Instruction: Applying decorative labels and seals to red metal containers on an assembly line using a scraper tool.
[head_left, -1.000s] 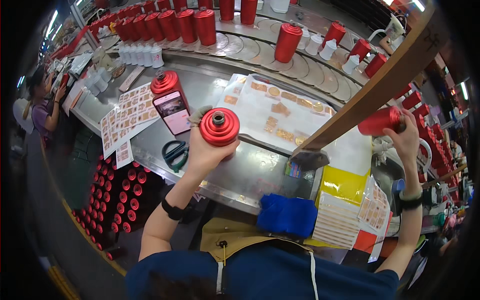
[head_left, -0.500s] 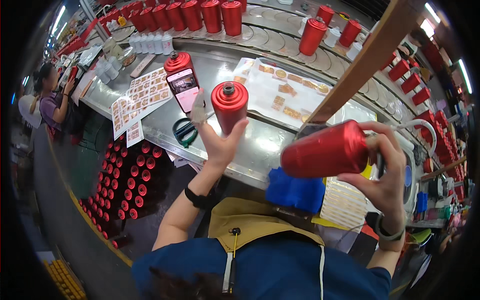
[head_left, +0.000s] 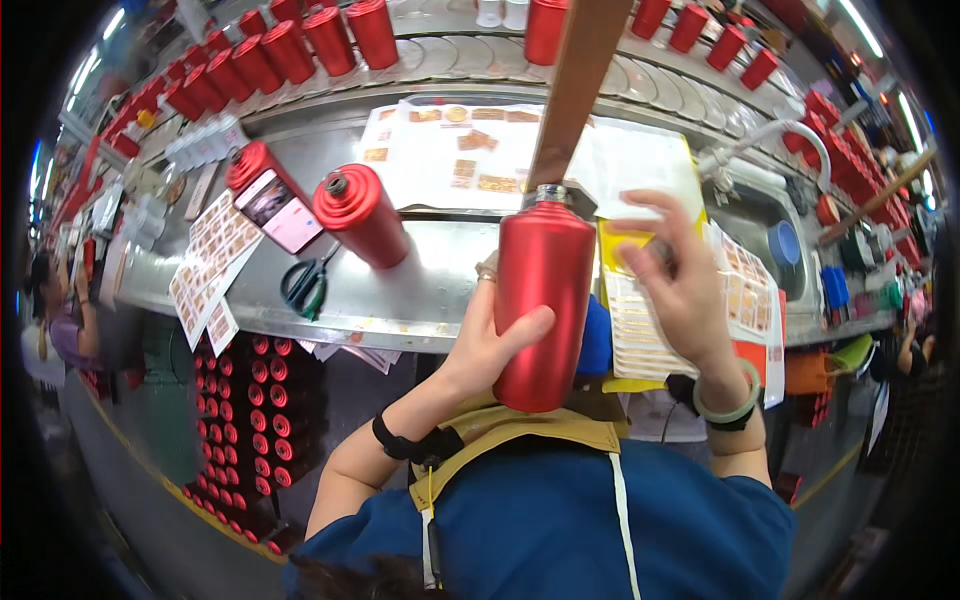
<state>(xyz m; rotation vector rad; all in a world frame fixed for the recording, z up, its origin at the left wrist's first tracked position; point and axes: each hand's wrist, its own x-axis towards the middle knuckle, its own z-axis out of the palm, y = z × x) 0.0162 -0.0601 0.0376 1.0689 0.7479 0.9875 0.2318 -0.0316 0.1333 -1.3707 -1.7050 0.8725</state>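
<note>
My left hand [head_left: 488, 345] is closed around a red bottle [head_left: 545, 300], its thumb across the front. The bottle stands nearly upright before my chest, its greyish neck at the top. To the right, apart from the bottle, my right hand [head_left: 685, 295] is raised with fingers spread and partly bent. Motion smears its fingertips, and a small dark patch between them cannot be made out. A second red bottle [head_left: 365, 220] with a dark neck stands on the metal bench left of my left hand. Behind it, a phone [head_left: 278, 212] leans on another red bottle [head_left: 252, 163].
Scissors [head_left: 305, 285] lie near the bench edge [head_left: 370, 335]. Gold-printed sheets [head_left: 215, 255] are at left, a white sheet with gold pieces [head_left: 420, 165] behind. A wooden post [head_left: 575, 90] rises mid-bench. A sink [head_left: 765, 225] is right; red bottles [head_left: 285, 52] line the conveyor [head_left: 450, 60].
The red bottle has passed from my right hand into my left and turned from lying sideways to upright. My right hand has let go. The view has swung to the right.
</note>
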